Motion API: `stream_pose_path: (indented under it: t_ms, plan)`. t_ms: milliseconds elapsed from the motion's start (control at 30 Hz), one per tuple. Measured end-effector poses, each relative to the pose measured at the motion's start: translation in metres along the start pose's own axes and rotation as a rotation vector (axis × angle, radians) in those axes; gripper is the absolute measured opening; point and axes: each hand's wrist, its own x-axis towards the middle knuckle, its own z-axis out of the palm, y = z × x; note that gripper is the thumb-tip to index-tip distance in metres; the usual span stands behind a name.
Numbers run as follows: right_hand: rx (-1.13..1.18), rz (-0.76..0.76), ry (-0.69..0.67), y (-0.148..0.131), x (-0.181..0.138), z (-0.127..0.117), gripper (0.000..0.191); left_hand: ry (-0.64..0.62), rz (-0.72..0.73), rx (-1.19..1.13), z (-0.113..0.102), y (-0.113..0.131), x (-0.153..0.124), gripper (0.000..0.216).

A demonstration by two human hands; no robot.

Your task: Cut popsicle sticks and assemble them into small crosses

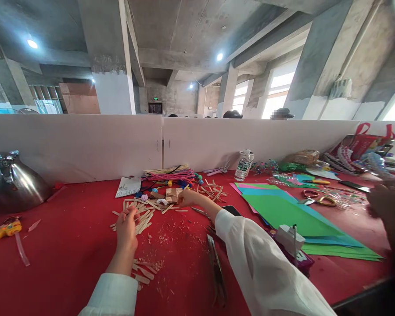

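My left hand rests on the red tablecloth, fingers curled around a wooden craft stick beside a loose pile of sticks. My right hand reaches farther out, its fingers pinched on a stick next to a small block of glued sticks. More sticks lie scattered just right of it. Wood shavings and cut stick ends litter the cloth near my left wrist. Both arms wear white sleeves.
Pink pipe cleaners and pom-poms, a water bottle, coloured paper sheets, scissors, a glue gun, a metal kettle, a yellow tool. Another person's hand at right. White partition behind.
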Motion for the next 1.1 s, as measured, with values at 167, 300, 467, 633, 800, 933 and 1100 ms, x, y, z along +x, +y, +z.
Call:
stream_pose_path:
  t_ms: [167, 300, 467, 633, 800, 933, 1100]
  plan:
    - [-0.069, 0.049, -0.056, -0.017, -0.02, 0.01, 0.018, 0.002, 0.001, -0.023, 0.0, 0.003, -0.006, 0.016]
    - [-0.077, 0.043, -0.107, -0.033, -0.025, 0.008, 0.007, -0.004, -0.01, -0.027, -0.001, 0.004, -0.005, 0.016]
    - [-0.016, -0.05, -0.137, -0.075, -0.035, 0.015, 0.011, -0.023, -0.007, -0.031, -0.002, 0.004, -0.004, 0.021]
    - [0.209, -0.199, -0.18, -0.136, -0.047, 0.027, 0.014, -0.014, 0.01, -0.039, -0.001, 0.005, -0.003, 0.02]
    - [0.218, 0.113, 0.018, -0.109, -0.02, 0.011, 0.026, -0.012, 0.017, -0.065, -0.002, 0.006, -0.005, 0.02]
    - [0.197, 0.401, 0.148, -0.038, 0.005, -0.004, 0.03, -0.018, 0.003, -0.053, 0.0, 0.007, -0.009, 0.02]
    - [0.213, 0.364, 0.205, 0.003, 0.025, 0.002, 0.031, -0.022, -0.017, -0.048, 0.005, 0.004, -0.011, 0.021]
